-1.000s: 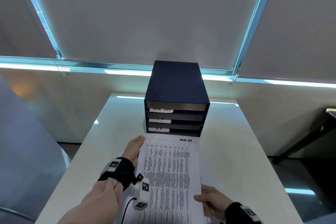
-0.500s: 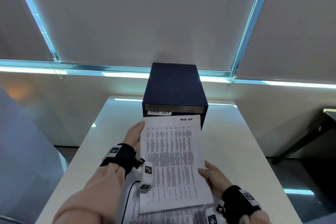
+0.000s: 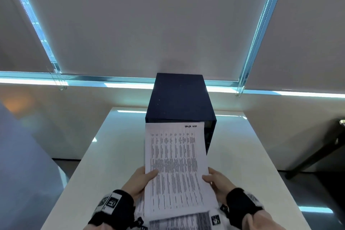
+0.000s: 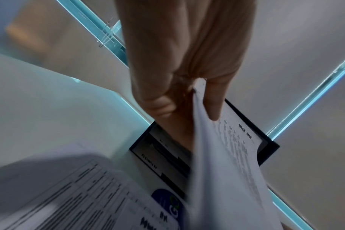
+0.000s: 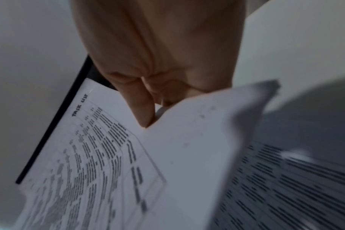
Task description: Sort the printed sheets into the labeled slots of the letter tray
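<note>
Task-list sheet [image 3: 175, 164], pinched by left hand [image 3: 139, 181] and right hand [image 3: 219, 183], now raised to letter tray [image 3: 179, 97] top slot; insertion imminent.

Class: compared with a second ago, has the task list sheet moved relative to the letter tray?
Yes. The sheet has moved forward; its far edge now meets the tray's top slot.

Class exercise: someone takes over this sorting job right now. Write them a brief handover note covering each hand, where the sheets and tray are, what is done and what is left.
Left hand: pinches the left edge of the "Task List" sheet.
Right hand: pinches its right edge.
The sheet's far edge sits at the top slot of the dark blue letter tray, at the white table's far end.
Done: sheet lined up with that slot.
Left: push it fully in, then sort the remaining printed sheets lying near the table's front edge.
</note>
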The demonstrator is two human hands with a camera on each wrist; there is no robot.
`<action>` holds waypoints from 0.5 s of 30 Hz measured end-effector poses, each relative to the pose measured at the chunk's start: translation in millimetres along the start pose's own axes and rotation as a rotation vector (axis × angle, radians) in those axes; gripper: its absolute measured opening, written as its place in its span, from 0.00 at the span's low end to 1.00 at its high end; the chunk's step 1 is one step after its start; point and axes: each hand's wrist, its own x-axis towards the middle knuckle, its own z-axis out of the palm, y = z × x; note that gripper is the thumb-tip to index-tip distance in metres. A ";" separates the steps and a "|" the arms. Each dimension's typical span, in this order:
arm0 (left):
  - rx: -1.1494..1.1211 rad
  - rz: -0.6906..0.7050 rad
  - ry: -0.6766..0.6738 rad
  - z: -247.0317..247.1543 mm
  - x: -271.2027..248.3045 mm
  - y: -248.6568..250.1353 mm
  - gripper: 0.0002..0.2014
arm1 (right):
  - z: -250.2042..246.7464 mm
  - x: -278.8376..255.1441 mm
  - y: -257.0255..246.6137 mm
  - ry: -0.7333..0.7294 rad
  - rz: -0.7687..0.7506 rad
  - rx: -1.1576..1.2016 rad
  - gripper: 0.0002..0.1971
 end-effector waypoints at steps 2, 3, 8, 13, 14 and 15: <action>0.041 -0.007 -0.013 0.7 0.7 -8.8 0.14 | -3.4 -4.1 13.4 -0.016 0.012 0.042 0.16; 0.051 -0.010 -0.019 1.4 0.9 -10.4 0.15 | -5.1 -4.4 16.0 -0.018 0.013 0.060 0.16; 0.024 0.016 -0.012 12.7 2.4 8.0 0.15 | -8.2 5.2 -3.1 0.049 -0.032 0.069 0.16; 0.019 0.053 -0.021 19.5 1.4 30.7 0.11 | 6.8 18.5 -59.3 0.144 -0.173 0.019 0.16; -0.004 0.048 -0.005 21.0 3.5 33.4 0.11 | 9.8 20.6 -69.9 0.164 -0.209 0.010 0.15; -0.029 0.051 0.020 21.5 6.1 34.8 0.11 | 13.1 20.4 -78.3 0.168 -0.242 0.007 0.15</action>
